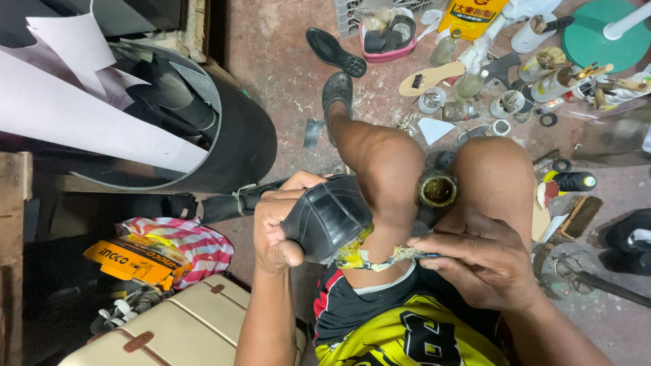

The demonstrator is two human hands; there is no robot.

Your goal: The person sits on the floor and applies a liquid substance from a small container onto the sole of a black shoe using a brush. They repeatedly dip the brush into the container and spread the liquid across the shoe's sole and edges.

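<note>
The left hand (279, 227) covers the near side of the black shoe (327, 218), the right hand's (485, 261) fingertips hide the tool's grip, the cream suitcase (183, 332) runs off the bottom edge, and the far clutter stays too small to tell.

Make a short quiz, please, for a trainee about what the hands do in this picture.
1. True or false: the left hand grips a black shoe.
2. What does the right hand hold? A) a hammer B) a glue-coated brush C) scissors
3. What stands between the knees?

Key: 1 true. 2 B; its tip touches the shoe's yellow-smeared edge. 3 An open glue tin.
</note>
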